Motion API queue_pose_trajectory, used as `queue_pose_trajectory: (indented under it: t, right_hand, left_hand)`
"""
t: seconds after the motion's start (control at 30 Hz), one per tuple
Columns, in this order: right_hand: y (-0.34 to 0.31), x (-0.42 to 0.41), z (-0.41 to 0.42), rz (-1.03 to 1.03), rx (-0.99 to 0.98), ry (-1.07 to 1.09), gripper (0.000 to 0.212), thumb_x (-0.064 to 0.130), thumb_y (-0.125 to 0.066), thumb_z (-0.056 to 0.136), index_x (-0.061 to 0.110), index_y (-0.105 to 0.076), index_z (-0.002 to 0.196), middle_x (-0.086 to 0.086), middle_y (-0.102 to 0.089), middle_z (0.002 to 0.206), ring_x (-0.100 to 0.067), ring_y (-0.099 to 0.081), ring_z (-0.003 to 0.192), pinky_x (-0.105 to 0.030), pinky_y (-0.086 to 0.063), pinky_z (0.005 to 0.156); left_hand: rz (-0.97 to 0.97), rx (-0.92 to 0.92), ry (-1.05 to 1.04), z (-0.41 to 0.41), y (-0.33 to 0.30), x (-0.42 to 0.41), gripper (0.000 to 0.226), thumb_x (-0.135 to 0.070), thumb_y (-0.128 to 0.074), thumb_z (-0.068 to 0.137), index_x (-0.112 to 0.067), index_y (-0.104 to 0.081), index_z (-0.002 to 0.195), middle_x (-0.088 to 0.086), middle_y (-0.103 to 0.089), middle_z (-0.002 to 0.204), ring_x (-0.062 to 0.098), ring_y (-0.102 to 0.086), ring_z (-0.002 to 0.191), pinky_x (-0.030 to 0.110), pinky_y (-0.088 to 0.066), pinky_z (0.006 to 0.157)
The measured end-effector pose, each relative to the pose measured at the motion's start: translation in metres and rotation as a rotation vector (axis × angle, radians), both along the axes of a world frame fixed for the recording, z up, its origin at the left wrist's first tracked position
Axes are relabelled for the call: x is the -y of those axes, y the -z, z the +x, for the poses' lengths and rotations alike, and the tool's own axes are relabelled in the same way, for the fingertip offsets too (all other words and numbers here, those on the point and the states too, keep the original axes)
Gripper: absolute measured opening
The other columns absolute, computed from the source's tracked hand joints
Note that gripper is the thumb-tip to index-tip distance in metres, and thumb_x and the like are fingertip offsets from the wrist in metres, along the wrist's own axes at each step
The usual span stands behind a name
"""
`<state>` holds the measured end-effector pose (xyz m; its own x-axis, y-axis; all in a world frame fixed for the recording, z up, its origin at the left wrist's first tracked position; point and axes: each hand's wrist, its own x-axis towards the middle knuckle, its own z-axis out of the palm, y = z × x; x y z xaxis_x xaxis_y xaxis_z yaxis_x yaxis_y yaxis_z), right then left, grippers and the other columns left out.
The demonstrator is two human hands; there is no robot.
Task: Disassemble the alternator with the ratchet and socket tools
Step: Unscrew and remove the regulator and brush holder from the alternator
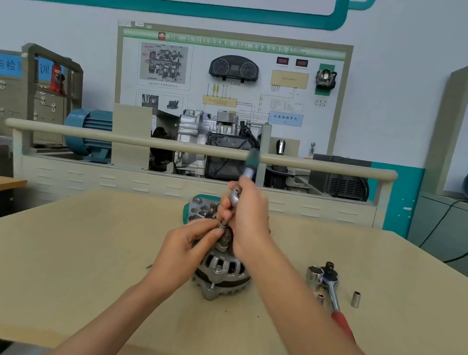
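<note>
**Both Hands Work at the Top of an Alternator on a Workshop Bench**

A beige workbench [65, 259] fills the lower frame, set before a tan training stand carrying a cutaway gearbox [210, 141] and a wiring display board [228, 80] (its printed labels are too blurred to read in full). Near the middle of the bench stands the alternator [220, 274], its ribbed silver housing upright with the shaft end pointing up. Behind it, partly hidden by the hands, lies a teal-and-grey part [197, 208] whose nature cannot be told.

The right hand [245, 224] is clenched around a ratchet [245, 176] with a green handle, the tool tilted up and away, its silver head showing between the fingers above the alternator's top. The left hand [187, 246] reaches in from the left, its fingertips pinching a small dark socket [222, 224] just under the ratchet head, over the shaft.

To the right of the alternator, well apart from the hands, a second ratchet [334, 299] with a red handle lies flat, its head resting against a large socket [314, 274]. A small socket [355, 299] stands upright just beyond it, and another small one [320, 298] sits beside the shank. A tiny dark screw-like bit [149, 266] lies left of the alternator.
</note>
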<state>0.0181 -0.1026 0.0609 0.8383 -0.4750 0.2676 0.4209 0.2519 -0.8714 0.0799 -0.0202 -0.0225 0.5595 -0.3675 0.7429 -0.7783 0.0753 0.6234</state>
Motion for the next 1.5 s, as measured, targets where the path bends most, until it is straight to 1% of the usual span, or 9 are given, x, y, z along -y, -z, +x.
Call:
queue_pose_trajectory:
  t: [0.13, 0.33, 0.5, 0.6, 0.8, 0.87, 1.07, 1.27, 1.5]
  right_hand:
    - [0.021, -0.022, -0.005, 0.209, 0.221, 0.216, 0.027, 0.018, -0.028, 0.101, 0.012, -0.035, 0.075, 0.0, -0.047, 0.048, -0.007, -0.041, 0.036, -0.016, -0.035, 0.037]
    - [-0.012, 0.005, -0.004, -0.072, -0.078, -0.148, 0.026, 0.018, -0.034, 0.099, 0.011, -0.04, 0.074, 0.001, -0.035, 0.041, -0.009, -0.026, 0.031, -0.026, -0.023, 0.047]
    - [0.018, -0.018, -0.007, 0.133, 0.179, 0.197, 0.026, 0.022, -0.032, 0.101, 0.012, -0.042, 0.079, 0.001, -0.046, 0.048, -0.008, -0.04, 0.037, -0.02, -0.034, 0.038]
    - [0.022, -0.027, -0.006, 0.255, 0.196, 0.222, 0.026, 0.021, -0.03, 0.101, 0.011, -0.036, 0.078, 0.001, -0.049, 0.049, -0.006, -0.043, 0.038, -0.016, -0.038, 0.039]
    - [-0.012, 0.0, -0.007, -0.203, -0.068, -0.123, 0.027, 0.015, -0.036, 0.098, 0.01, -0.041, 0.072, -0.002, -0.033, 0.048, -0.005, -0.028, 0.029, -0.017, -0.023, 0.035]
    - [-0.005, -0.007, -0.006, -0.238, -0.018, -0.024, 0.029, 0.018, -0.037, 0.1, 0.01, -0.044, 0.072, -0.001, -0.036, 0.048, -0.004, -0.031, 0.029, -0.015, -0.026, 0.034]
    - [0.019, -0.031, -0.004, 0.231, 0.227, 0.261, 0.026, 0.019, -0.028, 0.101, 0.012, -0.033, 0.076, -0.004, -0.044, 0.053, -0.006, -0.039, 0.035, -0.017, -0.035, 0.037]
    - [-0.006, -0.003, -0.005, -0.138, -0.029, -0.089, 0.029, 0.02, -0.035, 0.1, 0.011, -0.041, 0.072, 0.001, -0.036, 0.041, -0.007, -0.029, 0.029, -0.019, -0.024, 0.037]
    - [0.024, -0.031, -0.003, 0.205, 0.229, 0.223, 0.025, 0.023, -0.031, 0.101, 0.012, -0.036, 0.08, -0.006, -0.047, 0.062, -0.007, -0.043, 0.043, -0.017, -0.039, 0.042]
  left_hand:
    - [0.011, 0.036, -0.012, -0.001, 0.001, 0.001, 0.023, -0.005, -0.057, 0.089, -0.013, -0.07, 0.106, -0.005, -0.07, 0.094, 0.003, -0.062, 0.087, 0.016, -0.045, 0.077]
    - [0.022, 0.033, -0.027, 0.002, 0.002, -0.002, 0.016, -0.018, -0.056, 0.09, -0.021, -0.069, 0.099, -0.003, -0.069, 0.089, 0.007, -0.062, 0.084, 0.022, -0.047, 0.075]
    - [-0.012, 0.035, -0.003, -0.001, 0.002, 0.003, 0.026, -0.006, -0.056, 0.089, -0.018, -0.068, 0.109, -0.005, -0.07, 0.103, 0.005, -0.062, 0.1, 0.018, -0.046, 0.085]
    - [0.007, 0.03, -0.01, 0.001, 0.004, -0.001, 0.024, -0.002, -0.057, 0.089, -0.017, -0.071, 0.101, -0.007, -0.071, 0.092, 0.003, -0.063, 0.09, 0.017, -0.046, 0.077]
    - [0.007, 0.028, -0.002, 0.0, 0.001, 0.0, 0.02, -0.016, -0.054, 0.091, -0.022, -0.069, 0.103, -0.002, -0.07, 0.089, 0.009, -0.062, 0.084, 0.022, -0.047, 0.073]
    - [-0.015, 0.031, 0.007, -0.001, 0.001, 0.002, 0.022, -0.01, -0.054, 0.091, -0.026, -0.068, 0.097, -0.003, -0.069, 0.083, 0.003, -0.06, 0.077, 0.017, -0.044, 0.068]
    - [0.003, 0.037, -0.02, 0.001, 0.004, -0.002, 0.029, 0.002, -0.057, 0.087, -0.022, -0.07, 0.096, -0.007, -0.07, 0.088, -0.002, -0.061, 0.084, 0.01, -0.043, 0.072]
    - [-0.017, 0.03, 0.004, 0.0, 0.003, -0.001, 0.02, -0.029, -0.052, 0.088, -0.03, -0.068, 0.099, -0.003, -0.07, 0.09, 0.006, -0.062, 0.085, 0.018, -0.046, 0.074]
    - [-0.021, 0.036, -0.031, -0.001, 0.005, -0.002, 0.031, 0.001, -0.057, 0.087, -0.025, -0.07, 0.097, -0.008, -0.071, 0.09, -0.003, -0.062, 0.087, 0.012, -0.044, 0.073]
